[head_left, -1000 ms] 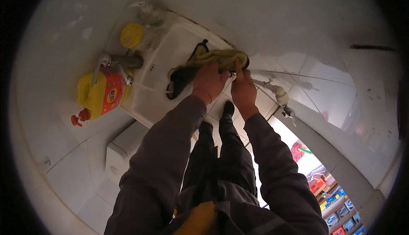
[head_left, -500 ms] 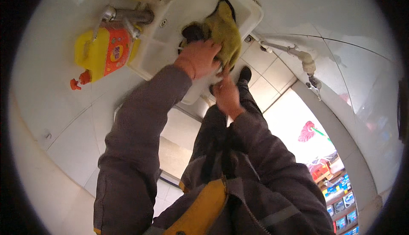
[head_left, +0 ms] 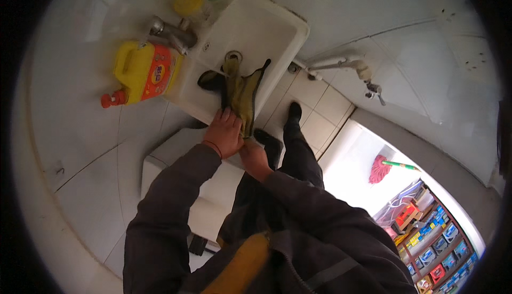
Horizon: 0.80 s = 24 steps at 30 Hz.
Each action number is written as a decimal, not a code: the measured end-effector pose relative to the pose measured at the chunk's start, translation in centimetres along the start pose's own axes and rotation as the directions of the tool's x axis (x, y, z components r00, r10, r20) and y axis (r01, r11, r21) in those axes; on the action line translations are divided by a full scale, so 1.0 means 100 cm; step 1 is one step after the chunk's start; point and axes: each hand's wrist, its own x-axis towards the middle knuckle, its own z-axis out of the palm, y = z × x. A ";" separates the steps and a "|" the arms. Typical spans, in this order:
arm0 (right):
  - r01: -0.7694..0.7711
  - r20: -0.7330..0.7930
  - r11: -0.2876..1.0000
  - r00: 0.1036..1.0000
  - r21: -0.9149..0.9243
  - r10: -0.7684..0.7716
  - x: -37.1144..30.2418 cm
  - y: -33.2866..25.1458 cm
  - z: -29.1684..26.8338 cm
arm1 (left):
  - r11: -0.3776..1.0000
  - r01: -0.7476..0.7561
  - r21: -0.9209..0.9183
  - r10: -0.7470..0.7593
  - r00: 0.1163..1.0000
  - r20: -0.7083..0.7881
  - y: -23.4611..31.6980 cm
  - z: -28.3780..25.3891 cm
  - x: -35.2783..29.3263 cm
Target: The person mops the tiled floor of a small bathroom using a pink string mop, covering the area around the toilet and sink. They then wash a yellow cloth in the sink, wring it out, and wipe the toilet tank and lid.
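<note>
An olive-yellow cloth item with dark edging [head_left: 246, 94] lies over the near part of the white sink [head_left: 274, 22]. Its far end spreads in the basin near the drain, with a dark flap to the left. My left hand [head_left: 225, 134] grips its near end at the sink's front rim, fingers curled over the fabric. Just right of it and lower, my right hand [head_left: 255, 159] is closed at the cloth's lower tip. Its fingertips are partly hidden, and both hands nearly touch.
A metal faucet [head_left: 173, 35] stands on the sink's left edge, beside a yellow jug with a red cap [head_left: 140, 72] and a yellow-lidded jar [head_left: 188, 3]. A wall tap [head_left: 368, 80] sticks out at right. Beyond a doorway are a red mop [head_left: 380, 169] and stocked shelves [head_left: 434, 248].
Both hands have come nearer to me, drawing the cloth's near end toward the front rim. The cloth, bunched and raised before, now hangs lower and longer. The view has shifted too.
</note>
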 end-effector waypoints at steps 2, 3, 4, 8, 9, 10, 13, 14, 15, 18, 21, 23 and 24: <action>-0.007 -0.241 1.000 0.971 0.013 0.010 0.016 0.007 -0.023 | 0.970 0.208 -0.126 -0.203 0.978 0.053 0.007 0.010 0.006; -0.003 -0.352 1.000 0.936 0.023 0.011 0.025 0.005 -0.039 | 0.932 0.312 -0.187 -0.300 0.950 0.089 0.012 0.016 0.012; -0.003 -0.305 1.000 0.952 0.007 0.005 0.043 0.003 -0.059 | 0.904 0.377 -0.201 -0.365 0.926 0.097 0.016 0.023 0.024; -0.016 -0.352 0.966 0.933 -0.257 -0.078 0.139 -0.006 -0.120 | 0.848 0.522 -0.088 -0.527 0.848 -0.047 0.033 0.046 0.098; 0.014 -0.390 0.946 0.909 -0.323 -0.146 0.158 -0.006 -0.135 | 0.846 0.525 -0.097 -0.533 0.841 -0.092 0.038 0.037 0.123; 0.036 -0.418 0.921 0.884 -0.387 -0.210 0.175 -0.005 -0.151 | 0.842 0.530 -0.105 -0.540 0.832 -0.130 0.042 0.034 0.147; 0.055 -0.479 0.898 0.831 -0.437 -0.284 0.217 -0.017 -0.198 | 0.850 0.526 0.005 -0.518 0.839 -0.169 0.028 0.038 0.214; 0.038 -0.478 0.853 0.814 -0.521 -0.328 0.225 -0.028 -0.207 | 0.845 0.534 -0.006 -0.529 0.835 -0.149 0.023 0.035 0.233; 0.035 -0.474 0.805 0.793 -0.593 -0.383 0.230 -0.044 -0.214 | 0.837 0.547 -0.005 -0.542 0.829 -0.140 0.018 0.028 0.251; 0.049 -0.242 0.631 0.898 -0.774 -0.366 0.236 -0.087 -0.220 | 0.825 0.562 0.058 -0.558 0.827 -0.067 0.008 0.019 0.275; 0.160 -0.013 0.361 0.901 -0.919 -0.434 0.265 -0.074 -0.214 | 0.859 0.485 -0.166 -0.506 0.854 -0.122 -0.006 0.023 0.269; 0.243 -0.020 0.409 0.839 -0.879 -0.543 0.285 -0.093 -0.187 | 0.809 0.373 -0.454 -0.514 0.824 -0.238 -0.029 0.035 0.262; 0.284 -0.028 0.425 0.804 -0.860 -0.594 0.294 -0.110 -0.176 | 0.741 0.281 -0.609 -0.540 0.789 -0.294 -0.042 0.044 0.266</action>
